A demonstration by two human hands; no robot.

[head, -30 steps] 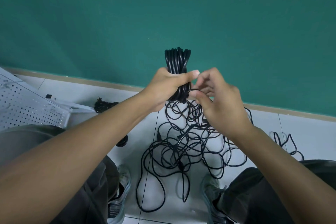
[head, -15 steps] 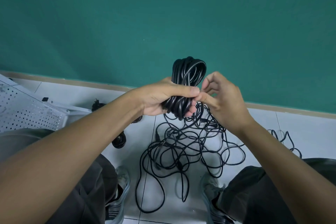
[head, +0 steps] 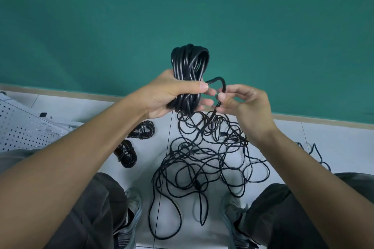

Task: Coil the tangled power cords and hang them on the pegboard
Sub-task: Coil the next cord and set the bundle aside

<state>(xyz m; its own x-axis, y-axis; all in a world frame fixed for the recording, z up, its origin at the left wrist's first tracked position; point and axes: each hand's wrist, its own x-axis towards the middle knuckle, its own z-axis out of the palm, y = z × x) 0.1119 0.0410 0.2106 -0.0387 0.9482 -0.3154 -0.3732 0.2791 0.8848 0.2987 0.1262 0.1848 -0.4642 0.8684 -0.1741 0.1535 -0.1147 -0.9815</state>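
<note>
Above the white tiled floor, in front of the teal wall, a thick bundle of coiled black power cord is gripped around its middle by the left hand, fingers and thumb curled round it. A single free strand of the same cord is pinched between thumb and fingertips of the right hand, arched over beside the bundle; a wrap around the coil's waist appears to be in progress. Below, between the shoes, a large loose tangle of black cords is spread on the floor, its upper strands running up to the hands. Two small finished black cord coils are lying left of the tangle. At far left a white perforated pegboard is seen leaning; nothing is visibly hung on it. Judgement: coiling is partly done, most of the cord is left to untangle, and hanging is not yet begun.
</note>
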